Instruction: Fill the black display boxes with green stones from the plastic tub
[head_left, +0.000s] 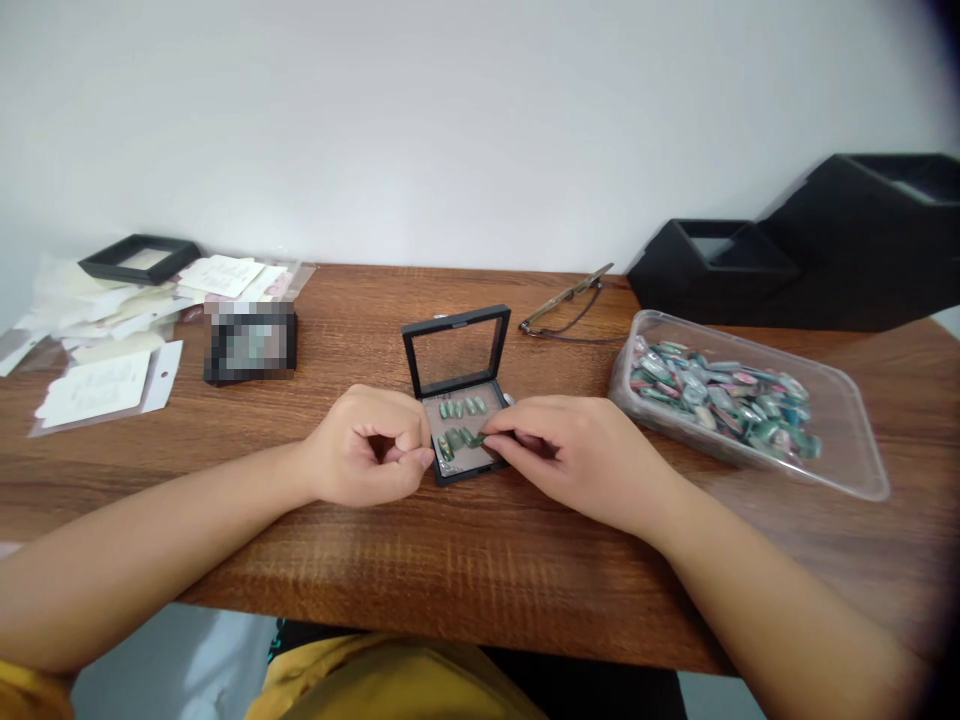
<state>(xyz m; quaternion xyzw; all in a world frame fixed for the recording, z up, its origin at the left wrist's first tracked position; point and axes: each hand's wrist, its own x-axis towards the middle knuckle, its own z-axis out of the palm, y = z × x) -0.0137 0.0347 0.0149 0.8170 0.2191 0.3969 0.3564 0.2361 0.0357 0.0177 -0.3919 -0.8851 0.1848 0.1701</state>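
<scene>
A small black-framed display case [471,477] lies open on the table, its clear-windowed lid tilted up at the back. Inside are two rows of green press-on nails [461,407]; the front row has darker ones, the leftmost with a golden pattern. My left hand [375,445] is closed, its thumb and curled forefinger against the case's left edge, steadying it. With thumb and forefinger pinched, my right hand [574,450] reaches over the right side of the case and holds a dark green press-on nail [481,439] at the right end of the front row.
To the right is a clear plastic tub [855,440] of wrapped nails. Eyeglasses [570,300] rest behind the case. Black stepped boxes [810,250] stand at back right. At left are a closed black case [251,343], a black frame [141,258] and packaged white cards [97,385].
</scene>
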